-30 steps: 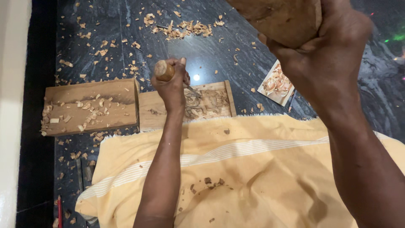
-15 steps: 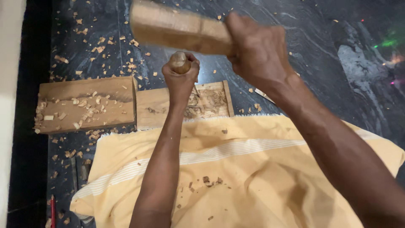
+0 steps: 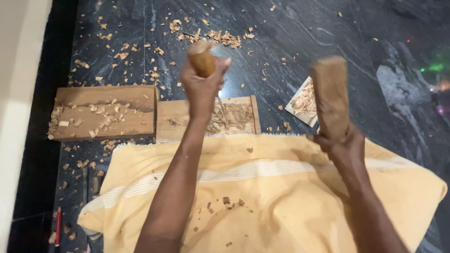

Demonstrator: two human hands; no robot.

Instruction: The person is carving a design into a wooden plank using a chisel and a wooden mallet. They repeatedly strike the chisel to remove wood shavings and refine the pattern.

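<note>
My left hand (image 3: 202,90) grips a chisel with a rounded wooden handle (image 3: 201,58); its thin blade runs down into the carved wooden panel (image 3: 178,119), which is covered in shavings. My right hand (image 3: 338,143) holds a wooden mallet (image 3: 330,96) upright, off to the right of the chisel and apart from it. A yellow cloth (image 3: 262,197) covers my lap below both arms.
A second wooden block (image 3: 103,112) with chips lies left of the panel. A paper with shavings (image 3: 304,100) sits right of the panel. Wood chips are scattered over the dark stone floor (image 3: 290,42). A red pencil (image 3: 58,227) lies at the lower left by a pale wall (image 3: 18,93).
The mallet swung down onto the chisel handle, then came away to the right and now stands upright. My left hand has stayed on the chisel.
</note>
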